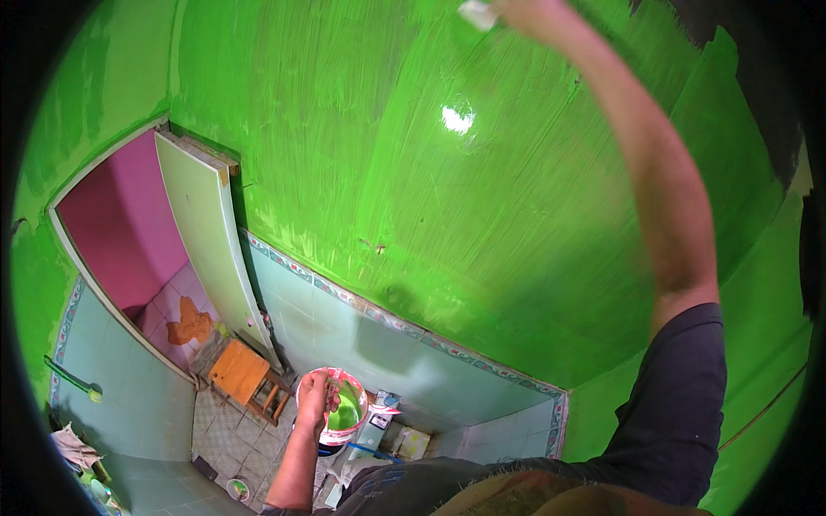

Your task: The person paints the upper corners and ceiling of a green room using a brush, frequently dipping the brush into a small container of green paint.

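My right arm reaches up to the wet green wall (pixel 413 172). At the top of the view my right hand (pixel 525 13) is closed on a small white object (pixel 478 15) held against or close to the wall; motion blur and the picture's edge hide its exact kind. Low in the middle, my left hand (pixel 317 400) grips a paint bucket (pixel 365 411) by its rim or handle; I cannot tell which. The bucket has a pink and white rim, with bright green paint (pixel 347 406) inside.
A light green door (pixel 202 206) stands open beside a pink-walled room. Below are a wooden chair (pixel 237 370), a small paint-stained tub (pixel 237 489) and a tiled floor (pixel 224 439). Pale blue tiles (pixel 327 322) with a patterned border (pixel 344 297) run under the green paint.
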Demonstrator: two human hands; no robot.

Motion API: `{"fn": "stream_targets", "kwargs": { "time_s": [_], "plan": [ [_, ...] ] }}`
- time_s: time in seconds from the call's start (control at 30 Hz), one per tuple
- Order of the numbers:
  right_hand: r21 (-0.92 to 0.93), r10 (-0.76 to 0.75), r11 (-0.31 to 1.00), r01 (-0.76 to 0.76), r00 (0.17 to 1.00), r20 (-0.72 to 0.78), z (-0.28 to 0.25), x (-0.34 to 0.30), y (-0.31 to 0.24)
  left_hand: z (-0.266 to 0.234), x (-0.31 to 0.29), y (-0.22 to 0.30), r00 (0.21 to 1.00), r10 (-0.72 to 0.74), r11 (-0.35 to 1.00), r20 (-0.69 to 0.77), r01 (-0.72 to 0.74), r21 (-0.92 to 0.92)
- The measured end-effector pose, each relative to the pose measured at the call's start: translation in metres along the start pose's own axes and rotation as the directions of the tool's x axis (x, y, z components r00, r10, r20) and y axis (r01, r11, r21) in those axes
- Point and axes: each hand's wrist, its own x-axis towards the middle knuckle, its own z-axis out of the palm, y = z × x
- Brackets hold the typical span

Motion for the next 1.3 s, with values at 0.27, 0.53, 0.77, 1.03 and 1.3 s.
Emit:
{"fn": "stream_targets", "kwargs": {
  "time_s": [0.27,0.53,0.77,1.03,1.3],
  "plan": [
    [0.385,0.681,0.732,-0.563,0.622,-0.386,-0.027,-0.026,0.053,-0.003,0.010,-0.014,1.000,0.016,0.999,0.005,-0.017,0.033],
    [0.594,0.369,0.753,-0.283,0.929,-0.025,-0.005,-0.116,-0.087,0.007,0.004,-0.009,0.999,0.018,0.999,0.040,-0.020,0.046],
    [0.243,0.162,0.962,-0.125,0.977,-0.136,0.044,-0.095,0.058,0.026,-0.002,-0.013,0.997,-0.001,0.999,0.076,-0.002,0.042],
    [0.517,0.612,0.752,-0.408,0.723,-0.320,-0.020,-0.130,0.074,0.023,-0.011,-0.015,0.998,-0.021,0.998,0.064,0.017,0.064],
    [0.531,0.435,0.753,-0.389,0.900,0.042,0.015,-0.167,0.027,0.028,-0.014,-0.016,0.997,-0.035,0.996,0.075,0.029,0.090]
  ]
}}
